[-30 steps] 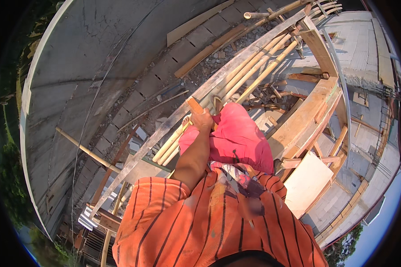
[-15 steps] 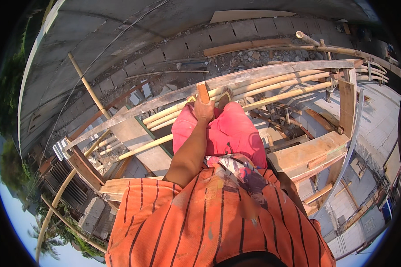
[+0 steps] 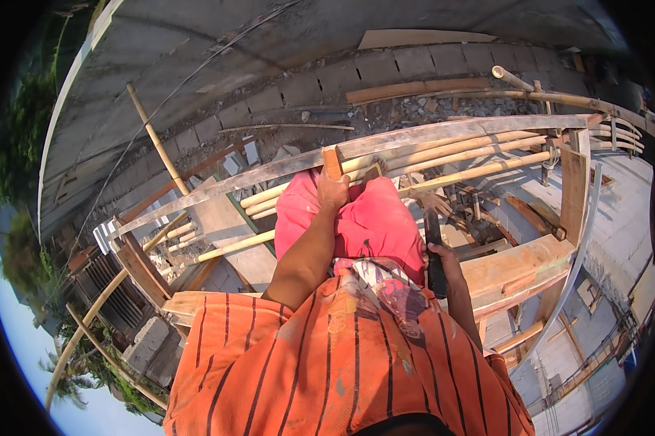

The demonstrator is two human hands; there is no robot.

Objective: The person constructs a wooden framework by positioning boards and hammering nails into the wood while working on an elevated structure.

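presently, the left bare hand [image 3: 333, 192] is grasping a short, rectangular, orange-brown wooden block [image 3: 332, 163], with its fingers wrapping the lower part. the block's upper end is meeting the long grey wooden board [image 3: 269, 170] in this view; whether they are touching, i cannot tell. the right bare hand [image 3: 447, 263] is gripping a black-handled hammer [image 3: 433, 231], its fingers being partly hidden, just beside the pink cloth trousers [image 3: 378, 227]. long yellow bamboo poles [image 3: 480, 171] are running near the board, and a thick pale-brown wooden beam [image 3: 516, 263] is lying right of the hammer.
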